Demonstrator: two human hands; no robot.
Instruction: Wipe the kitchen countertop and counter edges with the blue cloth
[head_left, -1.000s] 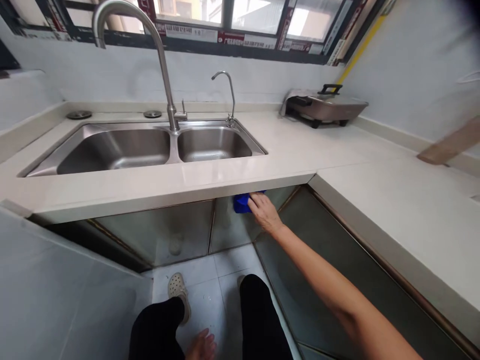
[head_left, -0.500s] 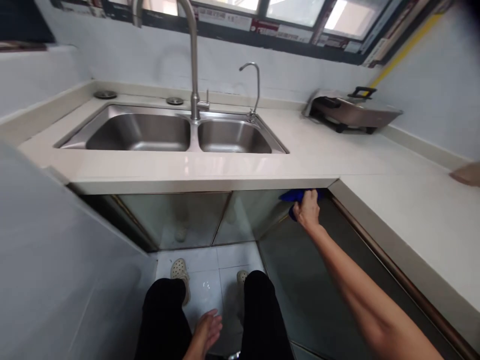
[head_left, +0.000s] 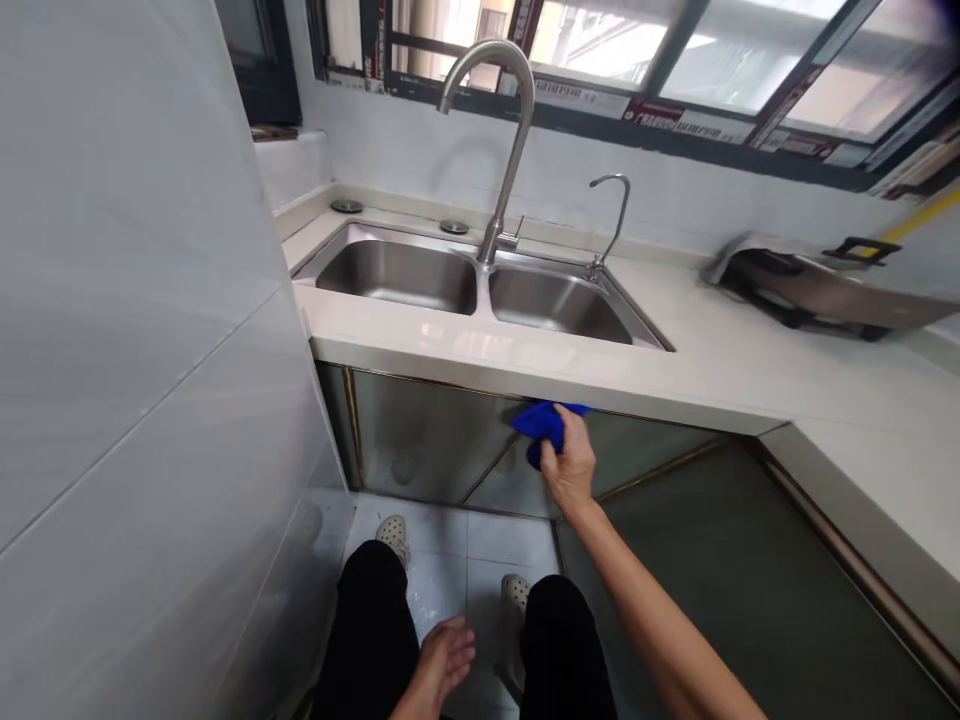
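Observation:
A blue cloth (head_left: 541,420) is bunched in my right hand (head_left: 573,462), whose fingers are closed on it. The cloth lies against the top of the glossy cabinet door (head_left: 435,430), just under the white countertop's front edge (head_left: 480,365). Low between my knees, my left hand (head_left: 447,655) hangs above the tiled floor with its fingers loosely apart and nothing in it.
The double steel sink (head_left: 405,275) is set in the counter, with a tall faucet (head_left: 517,150) and a thin tap (head_left: 622,215) behind it. An electric pan (head_left: 832,290) stands at the right. A tiled wall (head_left: 165,300) rises close on the left.
My right hand has moved left along the cabinet top with the blue cloth, away from the corner. The view has turned left, showing more of the tiled wall. My left hand remains low.

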